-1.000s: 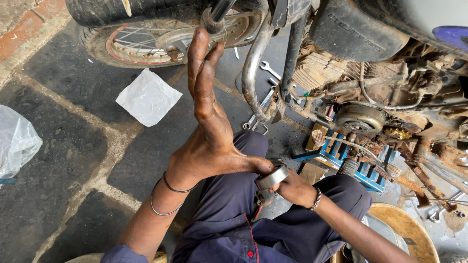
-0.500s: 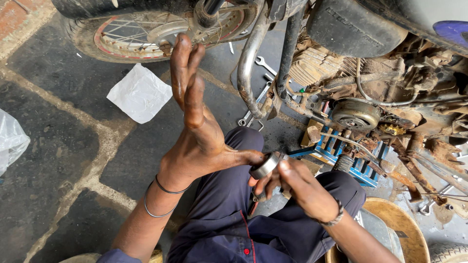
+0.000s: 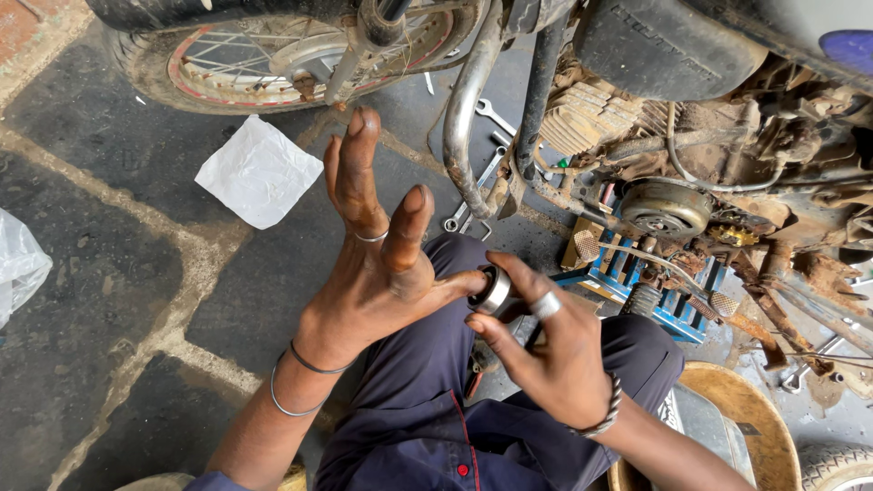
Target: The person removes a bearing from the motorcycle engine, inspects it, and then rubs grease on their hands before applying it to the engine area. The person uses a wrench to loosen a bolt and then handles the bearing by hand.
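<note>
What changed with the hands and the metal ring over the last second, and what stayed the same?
The right hand came up from the lap and now pinches the metal ring against the left hand. The left hand's fingers, pressed together before, have spread, and its thumb tip now sits at the ring. The white plastic sheet, spanners and motorcycle engine stayed put.

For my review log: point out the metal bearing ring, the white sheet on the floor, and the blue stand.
metal bearing ring point(image 3: 494, 291), head view, its outer rim.
white sheet point(image 3: 259, 173), head view, its middle.
blue stand point(image 3: 677, 314), head view, its front bar.
</note>
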The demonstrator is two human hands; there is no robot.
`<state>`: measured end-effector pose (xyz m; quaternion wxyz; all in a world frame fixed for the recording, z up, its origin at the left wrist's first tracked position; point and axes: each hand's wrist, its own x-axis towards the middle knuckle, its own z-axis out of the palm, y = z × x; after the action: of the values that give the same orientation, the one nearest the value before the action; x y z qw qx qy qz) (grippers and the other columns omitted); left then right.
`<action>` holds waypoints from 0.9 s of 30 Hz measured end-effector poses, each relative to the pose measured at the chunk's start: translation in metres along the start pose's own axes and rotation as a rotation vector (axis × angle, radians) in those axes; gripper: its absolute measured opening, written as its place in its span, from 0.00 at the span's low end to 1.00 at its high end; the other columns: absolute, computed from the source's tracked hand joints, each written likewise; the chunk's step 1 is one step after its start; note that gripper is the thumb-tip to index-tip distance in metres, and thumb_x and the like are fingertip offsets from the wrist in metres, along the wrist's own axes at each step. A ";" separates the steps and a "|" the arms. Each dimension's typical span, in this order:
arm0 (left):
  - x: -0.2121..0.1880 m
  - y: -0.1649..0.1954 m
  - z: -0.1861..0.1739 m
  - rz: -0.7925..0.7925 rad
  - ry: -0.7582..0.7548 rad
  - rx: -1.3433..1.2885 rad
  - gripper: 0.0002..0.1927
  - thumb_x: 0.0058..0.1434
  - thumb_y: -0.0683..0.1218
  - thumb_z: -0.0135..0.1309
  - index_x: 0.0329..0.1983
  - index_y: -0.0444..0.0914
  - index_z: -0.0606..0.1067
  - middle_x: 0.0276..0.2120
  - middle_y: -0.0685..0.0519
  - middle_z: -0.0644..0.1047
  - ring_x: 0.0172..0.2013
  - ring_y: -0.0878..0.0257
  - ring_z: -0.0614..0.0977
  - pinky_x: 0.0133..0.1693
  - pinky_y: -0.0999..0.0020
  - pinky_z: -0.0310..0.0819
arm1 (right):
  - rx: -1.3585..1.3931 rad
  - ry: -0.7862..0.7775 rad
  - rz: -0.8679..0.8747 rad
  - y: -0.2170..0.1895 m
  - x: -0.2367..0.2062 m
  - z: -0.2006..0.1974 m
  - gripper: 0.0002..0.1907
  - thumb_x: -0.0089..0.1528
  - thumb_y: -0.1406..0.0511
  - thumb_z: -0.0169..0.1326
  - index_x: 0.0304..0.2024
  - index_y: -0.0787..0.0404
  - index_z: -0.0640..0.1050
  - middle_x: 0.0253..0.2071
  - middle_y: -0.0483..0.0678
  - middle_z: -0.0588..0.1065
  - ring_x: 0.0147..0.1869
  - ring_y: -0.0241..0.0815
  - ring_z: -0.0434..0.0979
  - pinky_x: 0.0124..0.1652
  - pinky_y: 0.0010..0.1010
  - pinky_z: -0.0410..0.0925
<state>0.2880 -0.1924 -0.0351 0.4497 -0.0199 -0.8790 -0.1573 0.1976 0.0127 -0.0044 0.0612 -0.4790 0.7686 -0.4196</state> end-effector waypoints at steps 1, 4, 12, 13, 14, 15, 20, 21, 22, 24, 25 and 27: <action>0.000 0.002 0.002 -0.018 0.009 -0.012 0.74 0.55 0.65 0.75 0.82 0.55 0.27 0.77 0.39 0.31 0.77 0.40 0.39 0.73 0.32 0.37 | -0.052 0.050 -0.090 0.002 0.002 0.003 0.26 0.59 0.61 0.64 0.57 0.64 0.75 0.39 0.50 0.80 0.36 0.42 0.83 0.37 0.29 0.73; -0.002 0.010 0.012 -0.168 0.036 -0.136 0.73 0.53 0.61 0.77 0.80 0.46 0.31 0.76 0.36 0.33 0.77 0.37 0.39 0.77 0.37 0.40 | -0.073 -0.022 -0.122 0.017 0.009 0.007 0.21 0.61 0.57 0.57 0.50 0.65 0.76 0.34 0.49 0.78 0.32 0.40 0.78 0.33 0.28 0.70; -0.014 0.008 0.024 -0.414 -0.076 -0.220 0.72 0.47 0.57 0.78 0.77 0.30 0.37 0.76 0.32 0.39 0.78 0.34 0.39 0.78 0.40 0.37 | 0.546 -0.827 0.786 0.075 0.022 -0.011 0.31 0.68 0.48 0.39 0.33 0.68 0.78 0.20 0.48 0.73 0.21 0.35 0.68 0.24 0.25 0.62; -0.017 0.007 0.023 -0.436 -0.065 -0.271 0.73 0.46 0.57 0.78 0.77 0.29 0.37 0.76 0.31 0.38 0.78 0.35 0.40 0.78 0.40 0.38 | 0.582 -0.896 0.805 0.078 0.022 -0.013 0.34 0.69 0.46 0.37 0.31 0.69 0.79 0.18 0.47 0.73 0.19 0.35 0.66 0.23 0.25 0.61; -0.015 0.005 0.027 -0.449 -0.026 -0.319 0.74 0.45 0.58 0.78 0.76 0.28 0.37 0.75 0.30 0.37 0.78 0.36 0.40 0.77 0.40 0.38 | 0.604 -0.923 0.792 0.079 0.021 -0.015 0.37 0.70 0.45 0.34 0.29 0.69 0.79 0.17 0.47 0.72 0.18 0.34 0.65 0.22 0.25 0.60; -0.015 0.003 0.027 -0.447 -0.020 -0.343 0.74 0.45 0.58 0.78 0.77 0.29 0.36 0.76 0.31 0.37 0.78 0.36 0.41 0.77 0.41 0.41 | 0.619 -0.918 0.769 0.080 0.019 -0.015 0.40 0.71 0.44 0.32 0.26 0.69 0.79 0.15 0.47 0.72 0.16 0.34 0.64 0.20 0.24 0.59; -0.019 0.005 0.032 -0.449 -0.014 -0.431 0.73 0.51 0.57 0.77 0.78 0.30 0.33 0.78 0.33 0.36 0.80 0.40 0.43 0.79 0.42 0.48 | 0.557 -0.754 0.764 0.072 0.016 -0.007 0.42 0.69 0.43 0.29 0.31 0.67 0.83 0.15 0.46 0.72 0.17 0.32 0.63 0.21 0.23 0.59; -0.020 0.004 0.033 -0.442 -0.011 -0.428 0.73 0.51 0.56 0.77 0.78 0.30 0.33 0.78 0.33 0.36 0.80 0.40 0.42 0.79 0.42 0.48 | 0.564 -0.748 0.733 0.070 0.017 -0.005 0.41 0.69 0.43 0.30 0.33 0.67 0.83 0.17 0.46 0.73 0.18 0.32 0.64 0.22 0.23 0.60; -0.021 0.003 0.033 -0.438 -0.008 -0.426 0.73 0.51 0.56 0.77 0.78 0.31 0.33 0.78 0.33 0.36 0.80 0.40 0.42 0.79 0.43 0.49 | 0.569 -0.744 0.703 0.067 0.016 -0.004 0.40 0.70 0.44 0.30 0.35 0.67 0.83 0.18 0.46 0.74 0.20 0.32 0.65 0.23 0.23 0.61; -0.022 0.002 0.032 -0.439 -0.004 -0.429 0.73 0.51 0.56 0.77 0.78 0.31 0.33 0.78 0.34 0.35 0.80 0.41 0.41 0.79 0.43 0.49 | 0.587 -0.696 0.617 0.063 0.017 -0.002 0.37 0.70 0.45 0.32 0.40 0.66 0.81 0.24 0.46 0.77 0.23 0.32 0.68 0.26 0.23 0.63; -0.023 0.001 0.032 -0.443 -0.002 -0.434 0.73 0.51 0.56 0.77 0.78 0.31 0.33 0.78 0.34 0.35 0.80 0.41 0.41 0.78 0.43 0.49 | 0.599 -0.651 0.560 0.060 0.017 -0.002 0.35 0.70 0.45 0.32 0.43 0.66 0.80 0.27 0.46 0.78 0.26 0.33 0.71 0.27 0.24 0.65; -0.025 0.001 0.031 -0.454 -0.002 -0.430 0.73 0.50 0.55 0.77 0.78 0.32 0.33 0.77 0.34 0.35 0.80 0.41 0.41 0.78 0.43 0.49 | 0.641 -0.568 0.465 0.057 0.016 0.000 0.34 0.70 0.46 0.33 0.47 0.67 0.77 0.33 0.46 0.80 0.31 0.34 0.76 0.31 0.25 0.68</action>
<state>0.2785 -0.1799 -0.0713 0.3875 0.0818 -0.8081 -0.4361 0.1500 0.0106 -0.0395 0.5052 -0.3473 0.6401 -0.4631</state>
